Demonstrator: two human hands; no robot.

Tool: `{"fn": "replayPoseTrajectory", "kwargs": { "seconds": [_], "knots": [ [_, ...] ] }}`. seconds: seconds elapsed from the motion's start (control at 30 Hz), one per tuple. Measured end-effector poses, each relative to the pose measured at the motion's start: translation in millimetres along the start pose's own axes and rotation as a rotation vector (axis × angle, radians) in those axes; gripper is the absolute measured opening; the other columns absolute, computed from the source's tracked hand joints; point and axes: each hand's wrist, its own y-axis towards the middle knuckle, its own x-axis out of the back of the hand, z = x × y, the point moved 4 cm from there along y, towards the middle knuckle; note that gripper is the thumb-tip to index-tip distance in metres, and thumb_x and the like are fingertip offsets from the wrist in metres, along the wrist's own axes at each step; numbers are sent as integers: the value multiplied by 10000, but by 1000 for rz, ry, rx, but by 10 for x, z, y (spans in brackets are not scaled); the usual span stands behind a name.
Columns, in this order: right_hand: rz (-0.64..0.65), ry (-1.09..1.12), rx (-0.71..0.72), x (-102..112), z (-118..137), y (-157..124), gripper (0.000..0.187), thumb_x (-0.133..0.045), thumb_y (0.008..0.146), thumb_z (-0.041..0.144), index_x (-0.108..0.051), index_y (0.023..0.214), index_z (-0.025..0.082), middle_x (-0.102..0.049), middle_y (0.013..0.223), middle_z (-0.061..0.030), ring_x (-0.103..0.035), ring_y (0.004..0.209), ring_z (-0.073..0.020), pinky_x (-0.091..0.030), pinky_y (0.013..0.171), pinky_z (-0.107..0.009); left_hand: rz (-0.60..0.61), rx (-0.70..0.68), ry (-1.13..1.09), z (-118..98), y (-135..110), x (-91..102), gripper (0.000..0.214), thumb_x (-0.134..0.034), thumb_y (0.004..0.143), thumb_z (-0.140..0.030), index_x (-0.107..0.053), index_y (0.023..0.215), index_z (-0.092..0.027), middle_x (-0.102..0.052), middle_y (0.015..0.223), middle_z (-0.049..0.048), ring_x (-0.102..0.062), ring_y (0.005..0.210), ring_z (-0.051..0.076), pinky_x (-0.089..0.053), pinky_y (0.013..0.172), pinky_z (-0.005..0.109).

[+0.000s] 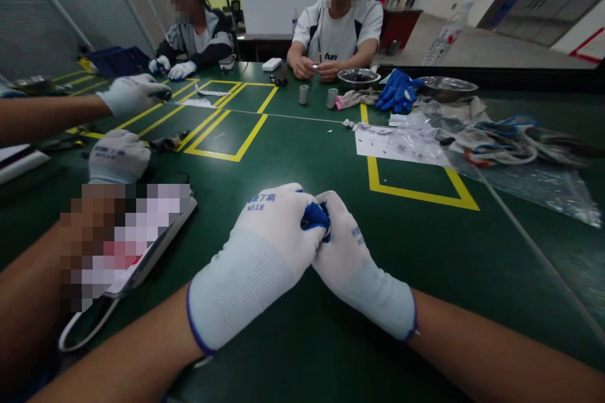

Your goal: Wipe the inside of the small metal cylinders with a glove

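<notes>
In the head view, my left hand (276,230) wears a white knit glove with a blue palm and blue cuff edge. Its fingers curl inward above the green table (302,157). Against it presses my right hand (345,242), gloved the same way, thumb and fingers bent together. Both hands meet at the fingertips in the middle of the view. Whatever they pinch between them is hidden by the gloves.
At left, a co-worker's gloved hands (120,156) work beside a phone (161,252). Two people sit opposite. Grey cups (303,94), blue gloves (399,91), metal bowls (359,78), white paper (397,145) and plastic bags (534,182) lie farther back. Yellow tape (420,197) marks rectangles.
</notes>
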Motion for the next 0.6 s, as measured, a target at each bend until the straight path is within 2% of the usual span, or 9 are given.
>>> {"fn": "replayPoseTrajectory", "kwargs": {
  "seconds": [0.07, 0.17, 0.3, 0.4, 0.53, 0.6],
  "knots": [
    [-30, -44, 13, 0, -19, -8, 159, -665, 863, 274, -522, 923, 243, -637, 848, -38, -646, 744, -232, -558, 643, -391, 0, 2, -55, 18, 6, -34, 89, -755, 907, -289, -782, 883, -208, -760, 972, 53, -721, 870, 252, -552, 801, 367],
    [-73, -126, 1, -9, -62, -31, 142, -656, 851, 269, -530, 908, 236, -627, 849, -52, -638, 749, -245, -543, 641, -406, 59, 30, -243, 88, 21, -106, 67, -747, 890, -242, -761, 832, -212, -744, 875, 17, -715, 828, 220, -539, 757, 329],
    [-99, -150, -7, -29, -89, -36, 136, -652, 842, 274, -531, 890, 237, -616, 830, -47, -617, 729, -234, -521, 610, -377, 82, 37, -392, 188, 50, -147, 49, -766, 862, -225, -736, 828, -207, -720, 827, -7, -695, 807, 213, -521, 731, 341],
    [-100, -157, 1, -40, -89, -22, 100, -612, 859, 278, -522, 881, 242, -607, 807, -40, -604, 700, -225, -511, 597, -374, 95, -22, -371, 189, 51, -155, 63, -734, 888, -198, -734, 825, -198, -717, 854, -3, -699, 821, 206, -530, 748, 347],
    [-83, -158, 11, -57, -100, -17, 100, -610, 875, 297, -526, 884, 245, -599, 794, -36, -596, 690, -229, -501, 593, -382, 65, -42, -225, 152, 36, -161, 82, -726, 924, -237, -766, 868, -193, -720, 970, 32, -704, 894, 227, -557, 804, 375],
    [-104, -157, 25, -45, -93, -16, 111, -621, 861, 289, -523, 891, 246, -594, 798, -34, -595, 693, -232, -497, 593, -381, 55, -49, -241, 146, 39, -156, 96, -725, 931, -233, -767, 855, -192, -714, 932, 21, -702, 863, 214, -556, 788, 359]
  ]
}}
